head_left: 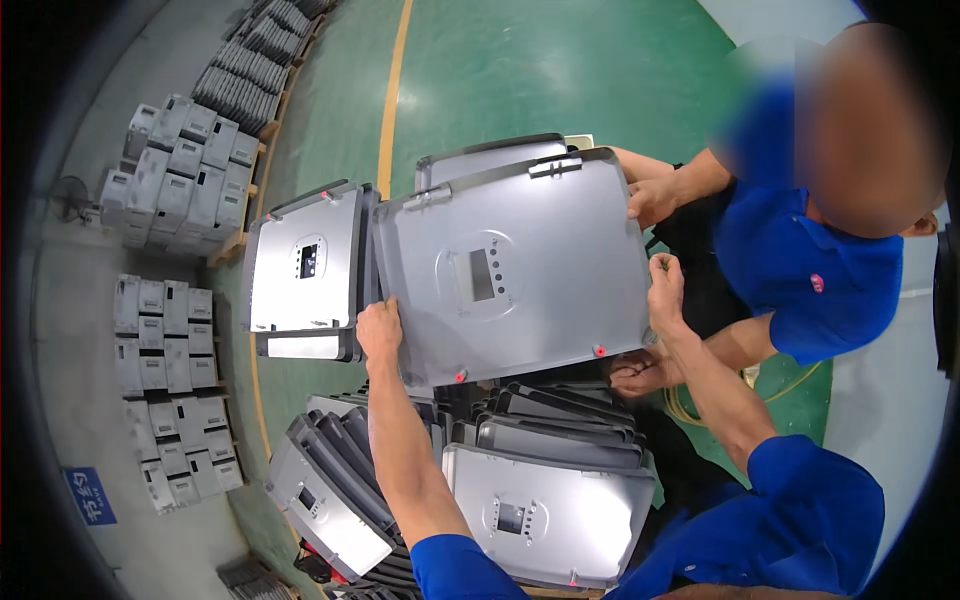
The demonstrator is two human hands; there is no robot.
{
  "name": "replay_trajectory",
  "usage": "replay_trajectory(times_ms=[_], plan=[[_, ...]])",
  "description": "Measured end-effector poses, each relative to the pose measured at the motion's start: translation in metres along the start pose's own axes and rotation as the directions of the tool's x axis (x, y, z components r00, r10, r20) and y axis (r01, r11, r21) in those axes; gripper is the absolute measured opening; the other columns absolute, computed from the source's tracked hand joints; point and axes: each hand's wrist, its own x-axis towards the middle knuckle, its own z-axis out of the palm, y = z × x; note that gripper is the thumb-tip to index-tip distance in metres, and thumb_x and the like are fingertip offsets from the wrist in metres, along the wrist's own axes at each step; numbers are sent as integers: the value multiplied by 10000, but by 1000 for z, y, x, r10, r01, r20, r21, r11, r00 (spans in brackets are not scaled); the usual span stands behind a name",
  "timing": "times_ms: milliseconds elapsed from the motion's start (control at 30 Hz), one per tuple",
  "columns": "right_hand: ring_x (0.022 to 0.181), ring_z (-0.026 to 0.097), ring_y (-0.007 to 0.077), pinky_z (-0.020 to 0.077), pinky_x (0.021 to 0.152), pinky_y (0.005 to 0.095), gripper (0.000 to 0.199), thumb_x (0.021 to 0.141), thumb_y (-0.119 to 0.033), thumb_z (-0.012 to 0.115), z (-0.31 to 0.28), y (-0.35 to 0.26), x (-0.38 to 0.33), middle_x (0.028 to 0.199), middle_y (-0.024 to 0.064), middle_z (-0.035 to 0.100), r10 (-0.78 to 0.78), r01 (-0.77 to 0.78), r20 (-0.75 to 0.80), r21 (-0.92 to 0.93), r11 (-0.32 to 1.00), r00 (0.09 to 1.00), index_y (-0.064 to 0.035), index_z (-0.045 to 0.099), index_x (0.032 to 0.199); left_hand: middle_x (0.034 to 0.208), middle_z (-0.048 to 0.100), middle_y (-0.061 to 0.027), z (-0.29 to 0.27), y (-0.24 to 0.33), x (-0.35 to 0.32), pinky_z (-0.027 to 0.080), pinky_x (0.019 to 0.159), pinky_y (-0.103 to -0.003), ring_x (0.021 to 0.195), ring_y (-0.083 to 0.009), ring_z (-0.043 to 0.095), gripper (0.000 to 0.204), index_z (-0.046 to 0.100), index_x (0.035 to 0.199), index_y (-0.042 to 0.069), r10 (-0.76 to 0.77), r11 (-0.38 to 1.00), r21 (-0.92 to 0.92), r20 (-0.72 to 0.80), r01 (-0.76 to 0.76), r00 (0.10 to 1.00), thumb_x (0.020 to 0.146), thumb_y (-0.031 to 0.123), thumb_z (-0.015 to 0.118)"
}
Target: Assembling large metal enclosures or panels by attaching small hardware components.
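We are holding the big grey panel flat above the stacked panels, our left hand clamped on its near-left edge, our right hand gripping the right edge. It is looking stiff, smooth and awkwardly broad, so edge holds seem safest; a co-worker's hand is steadying the far corner.

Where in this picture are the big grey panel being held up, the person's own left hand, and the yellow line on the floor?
Large grey metal cover panel (510, 270): head view, flat face.
Left hand (379, 330): head view, knuckles at panel's edge.
Yellow floor line (392, 90): head view, mid-stripe.

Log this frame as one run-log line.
left hand: grips grey moulded panel left edge | right hand: grips right edge | co-worker's hand: far corner
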Motion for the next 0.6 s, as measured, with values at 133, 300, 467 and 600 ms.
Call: replay_trajectory(times_ms=[133, 300, 467, 600], plan=[[837, 486, 100, 420, 751, 256, 226, 980, -217, 523, 9, 10, 19, 915, 32, 556, -62, 61, 2, 75, 995, 998, 1, 565, 1021, 899, 672, -239, 23, -8, 44, 505, 796, -498, 859, -420, 646, 437, 718, 886, 4, 71, 995, 67, -45, -68, 996, 930, 377, 495], [807, 463, 97, 409, 742, 248, 215, 983, -210, 540, 14, -8, 23, 902, 11, 534, 0, -5, 167, 30, 1000, 986, -10, 566, 1061, 905, 682, -239, 6, -19, 44, 522, 797, -474, 913, -402, 655, 436, 718, 883, 19, -115, 993, 30, -2, 115, 993, 920, 400, 508], [1017, 565, 173, 478, 847, 303, 207, 959, -124, 530, -15, -6, 49, 1087, 108, 572, -132, 141, 389, 7, 990, 912, 42, 568, 1077, 724, 664, -196, -25, 26, -34, 473, 628, -415, 645, -314, 653, 481, 702, 755, 14, -316, 788, -609, -273, 90, 909, 949, 388, 471], [1163, 560, 250, 489, 951, 331, 354, 957, -119, 550, -16, -41, 27, 1260, 154, 528, -53, 41, 271, 48, 998, 961, 46, 469, 1259, 634, 616, -175, -49, 40, -208, 462, 594, -370, 588, -282, 612, 420, 647, 656, -15, -283, 539, -840, -258, -70, 924, 940, 284, 570]])
